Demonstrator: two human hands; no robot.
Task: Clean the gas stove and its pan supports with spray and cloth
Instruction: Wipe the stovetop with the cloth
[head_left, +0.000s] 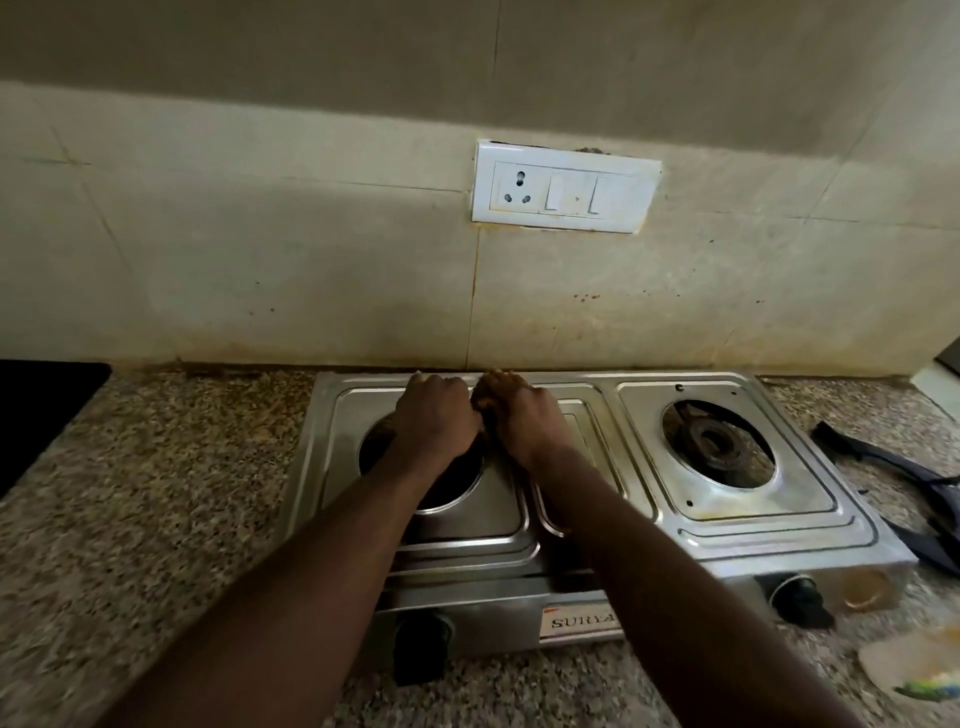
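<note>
Well, from the head view I see both of my hands reaching over the left burner of the gas stove (519, 525), a two-burner steel unit standing on a speckled granite counter (156, 493) against the tiled wall. My left hand (434, 415) is curled closed, knuckles up, above the far rim of the left burner opening. My right hand (519, 415) is just beside it, the two touching at the thumbs, its fingers bent down toward the back edge of the stove top. Something small and dark sits between the hands (I cannot tell what it is, nor whether either hand truly grips it).

The right burner (714, 441) is bare and looks rusty and blackened, with no support on it. The dark pan supports (904, 483) lie on the counter just right of the stove. Two black knobs (800, 597) show on the stove's front face, beside a label reading "SURYA". On the wall above is a white socket plate (563, 189). A pale, blurred object lies at the lower right corner; I cannot identify it.
</note>
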